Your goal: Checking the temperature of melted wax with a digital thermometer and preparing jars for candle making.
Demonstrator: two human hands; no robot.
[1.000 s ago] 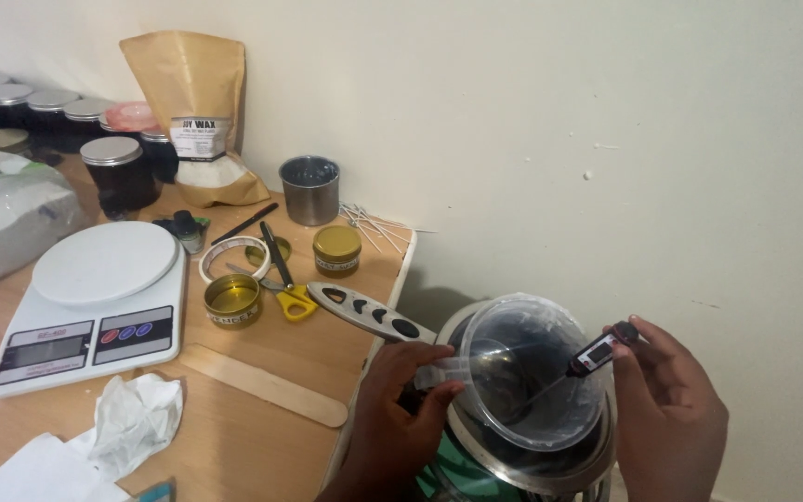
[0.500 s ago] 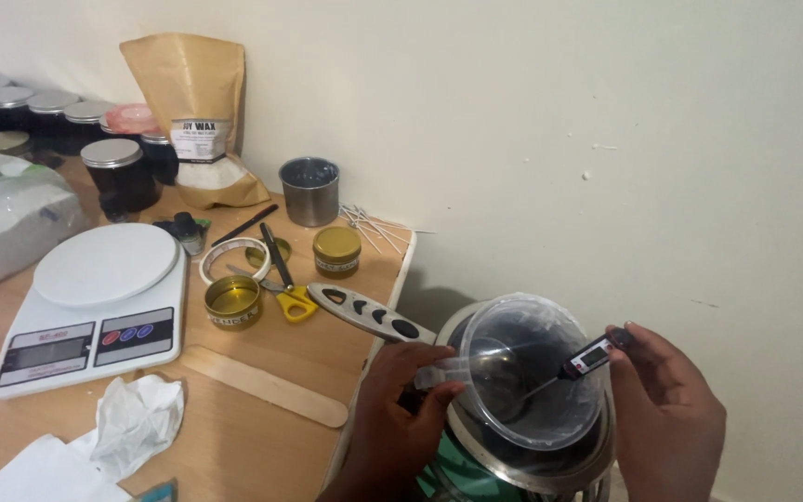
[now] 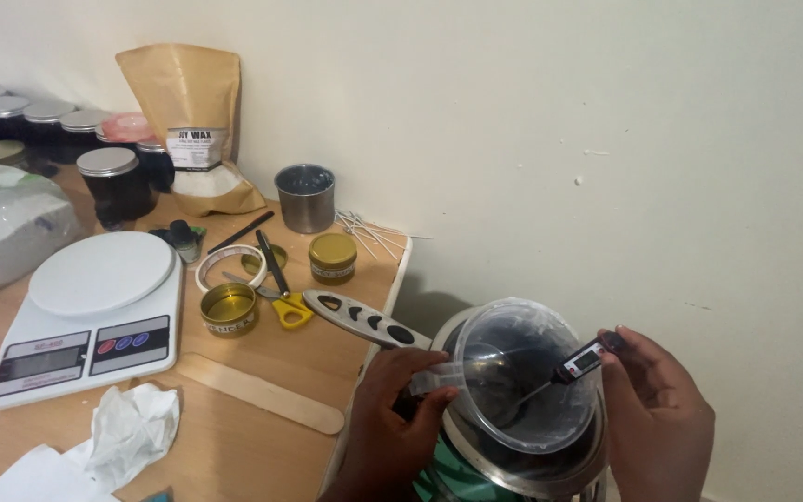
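- Two hands work at the desk's point(image 3: 262, 372) 4 o'clock corner; the left hand point(image 3: 401, 418) is closed on the handle of a clear plastic jug point(image 3: 522, 372) seated in a steel pot point(image 3: 522, 465).
- Right hand point(image 3: 657, 423) pinches a digital probe thermometer point(image 3: 576, 364); since a second ago its head has dropped lower, its probe reaching deeper into the jug.
- White kitchen scale point(image 3: 95, 307) and yellow-handled scissors point(image 3: 281, 288) lie at 9 o'clock, untouched.
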